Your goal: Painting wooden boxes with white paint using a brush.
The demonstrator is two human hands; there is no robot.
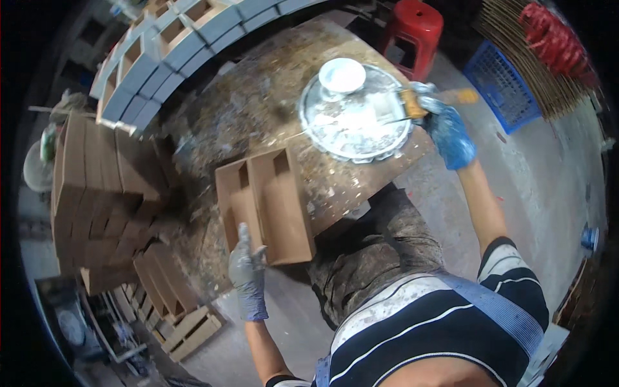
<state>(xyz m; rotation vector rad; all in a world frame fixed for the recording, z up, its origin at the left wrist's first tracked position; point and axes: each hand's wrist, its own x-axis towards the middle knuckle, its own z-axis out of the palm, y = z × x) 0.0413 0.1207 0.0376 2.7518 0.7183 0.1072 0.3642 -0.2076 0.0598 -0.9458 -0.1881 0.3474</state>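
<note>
A brown two-compartment box (278,213) lies on the stained work table, its near end over the front edge. My left hand (247,278), in a pale grey glove, grips the box's near left end, fingers reaching into the left compartment. At the far right, my right hand (450,132) wears a blue glove and is closed around a paintbrush (411,104) with an orange-yellow handle. The brush head is over a round tray (351,153) smeared with white, and glare blurs its bristles. A white bowl (342,75) stands at the tray's far side.
Brown boxes (103,187) are stacked high at the left, with another divided box (164,280) lower down. Rows of white-sided boxes (174,58) line the table's far left. A red stool (416,32) and a blue crate (503,87) stand beyond the table at the right.
</note>
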